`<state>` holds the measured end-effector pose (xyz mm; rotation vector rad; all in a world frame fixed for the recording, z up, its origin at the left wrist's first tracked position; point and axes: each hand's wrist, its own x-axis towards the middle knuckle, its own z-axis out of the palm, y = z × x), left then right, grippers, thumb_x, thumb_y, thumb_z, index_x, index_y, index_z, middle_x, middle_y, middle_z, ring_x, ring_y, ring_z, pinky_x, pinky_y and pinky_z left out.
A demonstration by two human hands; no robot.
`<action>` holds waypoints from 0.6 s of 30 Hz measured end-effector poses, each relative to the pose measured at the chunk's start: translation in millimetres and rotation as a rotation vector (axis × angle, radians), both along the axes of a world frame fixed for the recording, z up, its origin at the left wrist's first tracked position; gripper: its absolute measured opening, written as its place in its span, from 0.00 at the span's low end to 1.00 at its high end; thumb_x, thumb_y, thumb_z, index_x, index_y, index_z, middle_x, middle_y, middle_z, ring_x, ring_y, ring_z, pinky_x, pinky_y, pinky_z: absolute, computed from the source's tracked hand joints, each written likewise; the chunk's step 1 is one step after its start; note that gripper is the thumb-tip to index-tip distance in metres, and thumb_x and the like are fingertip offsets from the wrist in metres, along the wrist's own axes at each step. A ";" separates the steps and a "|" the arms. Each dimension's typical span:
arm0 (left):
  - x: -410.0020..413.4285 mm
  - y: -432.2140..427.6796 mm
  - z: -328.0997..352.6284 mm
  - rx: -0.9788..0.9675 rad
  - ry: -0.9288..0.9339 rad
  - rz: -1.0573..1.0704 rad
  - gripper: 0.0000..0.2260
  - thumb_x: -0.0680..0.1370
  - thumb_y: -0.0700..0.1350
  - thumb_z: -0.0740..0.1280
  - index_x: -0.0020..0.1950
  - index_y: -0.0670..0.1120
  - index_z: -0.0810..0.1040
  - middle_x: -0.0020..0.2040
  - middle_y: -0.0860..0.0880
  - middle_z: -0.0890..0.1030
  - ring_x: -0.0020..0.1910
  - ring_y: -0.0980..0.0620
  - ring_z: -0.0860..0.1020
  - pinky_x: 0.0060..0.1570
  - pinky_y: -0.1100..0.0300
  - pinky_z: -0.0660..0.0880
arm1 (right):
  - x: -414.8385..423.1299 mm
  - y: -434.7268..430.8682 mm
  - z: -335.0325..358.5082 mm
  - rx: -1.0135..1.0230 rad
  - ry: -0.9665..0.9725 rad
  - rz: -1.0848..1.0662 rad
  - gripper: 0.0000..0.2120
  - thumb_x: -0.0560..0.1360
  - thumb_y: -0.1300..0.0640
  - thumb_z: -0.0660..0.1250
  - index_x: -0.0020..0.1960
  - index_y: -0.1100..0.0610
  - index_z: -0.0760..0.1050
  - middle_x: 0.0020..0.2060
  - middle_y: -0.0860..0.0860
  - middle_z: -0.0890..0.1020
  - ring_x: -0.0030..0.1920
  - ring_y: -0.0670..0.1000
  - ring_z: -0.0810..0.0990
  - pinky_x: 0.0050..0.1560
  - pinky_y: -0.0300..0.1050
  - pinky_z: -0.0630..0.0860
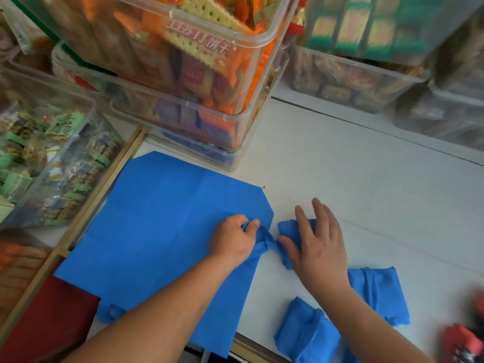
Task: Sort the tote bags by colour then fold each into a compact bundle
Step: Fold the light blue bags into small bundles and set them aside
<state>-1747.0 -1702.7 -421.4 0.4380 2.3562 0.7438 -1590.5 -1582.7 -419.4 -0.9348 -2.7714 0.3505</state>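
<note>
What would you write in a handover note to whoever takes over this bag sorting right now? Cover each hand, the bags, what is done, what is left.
Left hand pinches the blue strap of the small blue bundle; right hand presses that bundle flat-fingered on the white counter.
Done: two folded blue bundles lie near the right arm.
Left: finish this bundle, fold the flat blue tote, then the red fabric at its near-left corner, likely a bag.

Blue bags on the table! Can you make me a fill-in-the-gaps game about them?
The big flat tote bag is ____.
The strap is pinched by the ____ hand.
The cloth at the bag's near left corner is ____.
Missing words: blue, left, red.
</note>
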 end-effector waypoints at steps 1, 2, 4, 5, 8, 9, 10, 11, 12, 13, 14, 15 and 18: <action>0.3 1.5 1.4 -0.010 0.009 -0.004 0.24 0.80 0.58 0.66 0.33 0.46 0.62 0.26 0.51 0.63 0.29 0.49 0.64 0.31 0.54 0.63 | -0.5 -4.1 7.8 -0.056 -0.022 -0.125 0.26 0.82 0.43 0.64 0.74 0.56 0.72 0.72 0.63 0.70 0.68 0.67 0.72 0.61 0.63 0.77; 0.8 2.7 1.8 -0.025 0.019 -0.009 0.24 0.80 0.58 0.65 0.34 0.46 0.61 0.27 0.51 0.63 0.29 0.49 0.64 0.31 0.54 0.62 | -1.7 -8.3 15.2 -0.126 -0.062 -0.238 0.26 0.82 0.41 0.60 0.75 0.51 0.71 0.71 0.62 0.69 0.66 0.66 0.72 0.54 0.61 0.80; 0.6 3.3 1.9 -0.042 0.025 -0.009 0.23 0.81 0.58 0.65 0.34 0.46 0.61 0.28 0.52 0.63 0.29 0.49 0.63 0.31 0.55 0.61 | -5.1 -13.2 23.6 -0.297 -0.221 -0.364 0.24 0.83 0.40 0.54 0.78 0.38 0.62 0.71 0.56 0.65 0.65 0.63 0.69 0.45 0.54 0.77; -0.4 2.9 2.0 -0.043 0.027 -0.007 0.23 0.81 0.58 0.65 0.34 0.47 0.61 0.28 0.52 0.63 0.29 0.49 0.63 0.31 0.55 0.61 | -7.2 -14.4 25.3 -0.393 -0.271 -0.402 0.24 0.83 0.39 0.54 0.79 0.34 0.57 0.70 0.54 0.63 0.64 0.61 0.67 0.44 0.52 0.73; -3.8 0.2 0.8 -0.041 0.041 -0.011 0.23 0.81 0.58 0.65 0.34 0.47 0.61 0.28 0.52 0.63 0.29 0.50 0.62 0.31 0.55 0.61 | -15.7 -9.4 27.0 -0.621 -0.221 -0.594 0.34 0.80 0.38 0.63 0.81 0.38 0.51 0.66 0.54 0.63 0.60 0.60 0.68 0.50 0.52 0.71; -4.3 -1.1 1.0 -0.040 0.042 -0.010 0.23 0.81 0.58 0.65 0.34 0.46 0.62 0.28 0.52 0.63 0.29 0.50 0.62 0.31 0.55 0.61 | -18.7 -6.1 28.0 -0.688 -0.183 -0.679 0.38 0.78 0.38 0.68 0.81 0.44 0.54 0.66 0.55 0.63 0.59 0.61 0.70 0.53 0.54 0.74; -4.9 -2.1 0.8 -0.035 0.042 -0.008 0.23 0.81 0.58 0.65 0.34 0.46 0.62 0.28 0.52 0.63 0.29 0.50 0.62 0.31 0.55 0.61 | -21.8 -2.3 28.9 -0.760 -0.149 -0.763 0.40 0.75 0.38 0.72 0.78 0.51 0.58 0.64 0.56 0.65 0.58 0.62 0.73 0.54 0.56 0.76; -5.5 -2.9 0.9 -0.027 0.037 -0.008 0.23 0.81 0.59 0.65 0.35 0.46 0.62 0.28 0.52 0.63 0.29 0.50 0.62 0.31 0.55 0.61 | -24.1 1.8 29.8 -0.836 -0.112 -0.837 0.40 0.72 0.39 0.76 0.73 0.56 0.63 0.61 0.55 0.68 0.54 0.60 0.75 0.52 0.55 0.77; -6.6 -3.6 0.7 -0.013 0.030 -0.010 0.23 0.80 0.59 0.65 0.35 0.46 0.62 0.28 0.52 0.63 0.29 0.51 0.62 0.31 0.54 0.62 | -25.8 5.3 31.9 -0.915 -0.062 -0.895 0.38 0.70 0.40 0.78 0.68 0.59 0.67 0.56 0.53 0.72 0.50 0.57 0.77 0.48 0.54 0.78; -7.7 -4.2 2.3 -0.001 0.014 -0.013 0.23 0.80 0.58 0.65 0.34 0.46 0.62 0.28 0.52 0.63 0.29 0.51 0.62 0.31 0.54 0.62 | -26.4 7.7 35.7 -1.002 0.009 -0.930 0.35 0.68 0.42 0.80 0.63 0.61 0.70 0.51 0.52 0.76 0.47 0.54 0.77 0.43 0.51 0.77; -8.8 -4.5 5.7 0.015 -0.001 -0.015 0.23 0.80 0.58 0.65 0.34 0.47 0.62 0.28 0.52 0.62 0.29 0.51 0.62 0.31 0.54 0.62 | -25.3 9.4 38.9 -1.090 0.087 -0.944 0.30 0.68 0.45 0.81 0.59 0.62 0.74 0.48 0.52 0.79 0.44 0.52 0.78 0.39 0.48 0.75; -10.1 -4.3 10.8 0.031 -0.022 -0.009 0.23 0.80 0.58 0.66 0.34 0.47 0.62 0.28 0.53 0.62 0.29 0.52 0.62 0.32 0.54 0.62 | -24.2 9.5 44.2 -1.159 0.165 -0.933 0.25 0.69 0.48 0.82 0.55 0.61 0.76 0.47 0.53 0.81 0.43 0.51 0.79 0.36 0.46 0.73; -15.2 -3.6 36.4 0.104 -0.244 0.050 0.19 0.81 0.57 0.67 0.36 0.47 0.69 0.29 0.54 0.67 0.26 0.54 0.63 0.28 0.60 0.63 | -14.7 6.4 79.0 -1.195 0.366 -0.739 0.12 0.72 0.56 0.79 0.52 0.55 0.79 0.44 0.52 0.84 0.41 0.49 0.82 0.35 0.37 0.76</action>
